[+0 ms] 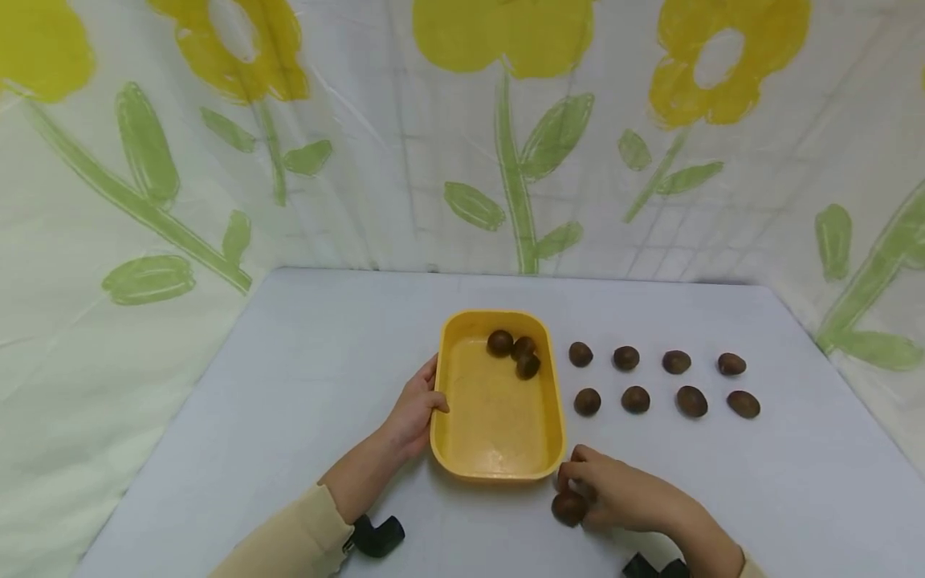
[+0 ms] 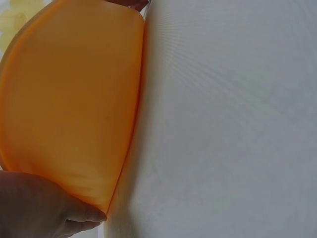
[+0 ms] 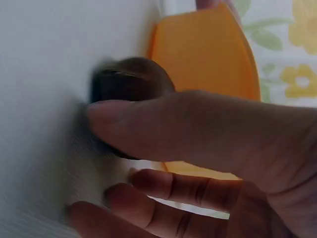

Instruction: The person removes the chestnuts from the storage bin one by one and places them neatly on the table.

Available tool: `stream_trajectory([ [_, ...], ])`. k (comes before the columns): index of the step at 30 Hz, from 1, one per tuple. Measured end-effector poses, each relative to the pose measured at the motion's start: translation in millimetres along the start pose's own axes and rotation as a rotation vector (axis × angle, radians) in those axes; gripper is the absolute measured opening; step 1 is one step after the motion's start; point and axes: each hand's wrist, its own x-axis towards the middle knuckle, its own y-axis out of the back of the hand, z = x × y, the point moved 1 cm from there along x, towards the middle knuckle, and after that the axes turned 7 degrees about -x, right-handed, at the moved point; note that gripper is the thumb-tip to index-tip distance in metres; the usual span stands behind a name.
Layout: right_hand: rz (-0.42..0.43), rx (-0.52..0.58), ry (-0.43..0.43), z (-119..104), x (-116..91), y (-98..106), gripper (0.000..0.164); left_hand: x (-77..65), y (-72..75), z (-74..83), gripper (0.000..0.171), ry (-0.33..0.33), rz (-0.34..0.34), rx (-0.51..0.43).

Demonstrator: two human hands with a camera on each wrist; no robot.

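A shallow yellow plastic tray stands on the white table, with 3 brown chestnuts grouped toward its far right corner. My left hand grips the tray's left side, thumb over the rim and fingers along the outside wall. The tray's orange-looking outer wall fills much of the left wrist view. Just off the tray's near right corner, my right hand pinches a single chestnut low over the table. In the right wrist view the thumb lies across that chestnut, partly covering it.
To the right of the tray, several chestnuts lie in two rows, the far row including one chestnut and the near row another. A white curtain printed with yellow flowers hangs behind the table.
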Motion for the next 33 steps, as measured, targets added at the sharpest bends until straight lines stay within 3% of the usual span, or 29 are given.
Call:
stream_trajectory([
  [5, -0.015, 0.001, 0.038, -0.5, 3.1, -1.8, 0.04, 0.9, -0.2, 0.4, 0.088, 0.005, 0.012, 0.002],
  [8, -0.028, 0.043, 0.094, 1.1, 4.6, -0.5, 0.03, 1.2, 0.1, -0.1, 0.088, 0.006, 0.016, 0.002],
  [12, 0.024, 0.061, 0.128, 11.3, 0.1, 9.8, 0.029, 1.0, -0.2, -0.2, 0.087, 0.006, 0.017, 0.005],
  [19, 0.158, -0.016, 0.033, 29.7, -5.9, 26.5, 0.026, 0.9, -0.2, 0.2, 0.087, 0.003, 0.011, -0.009],
  [33, 0.201, -0.06, -0.069, 32.7, 0.9, 21.8, 0.029, 0.5, 0.0, 0.5, 0.088, 0.006, 0.009, -0.01],
])
